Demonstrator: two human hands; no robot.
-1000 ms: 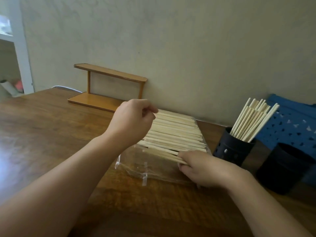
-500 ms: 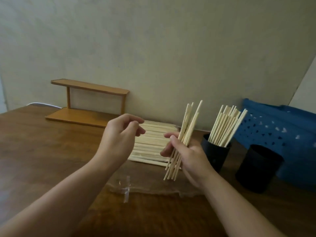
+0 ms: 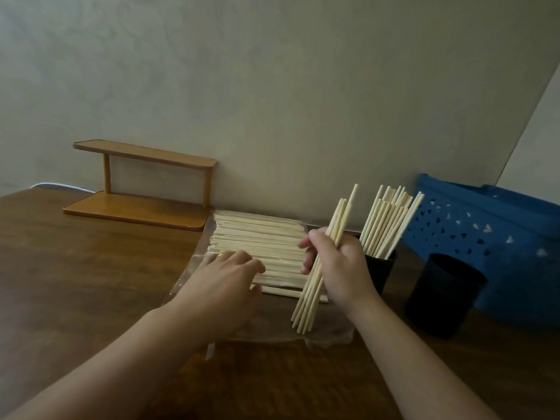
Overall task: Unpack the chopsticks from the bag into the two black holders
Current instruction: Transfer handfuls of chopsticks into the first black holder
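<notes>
**Right hand carries a bundle, left hand returns to the stack**

Both hands are now busy at the same time. Half a second ago the left hand [image 3: 225, 275] was lifted in the air with loosely curled fingers; now it has come down and its straight fingers rest flat on the stack of chopsticks [image 3: 259, 244], which lies on the opened clear plastic bag [image 3: 188, 280] just in front of it. It holds nothing; it only presses or steadies the stack. The right hand [image 3: 339, 266] grips a bundle of chopsticks [image 3: 321, 268], tilted nearly upright, with fingers and thumb curled round the middle of it, as it did half a second ago.

For the task this means, in my judgement, that one portion is already out of the bag and ready to go into a holder. The nearer black holder [image 3: 380, 268], just beyond the right hand, already has many chopsticks standing in it. The second black holder [image 3: 444, 295], further to the right of that hand, looks empty. Most chopsticks are not yet unpacked.
</notes>
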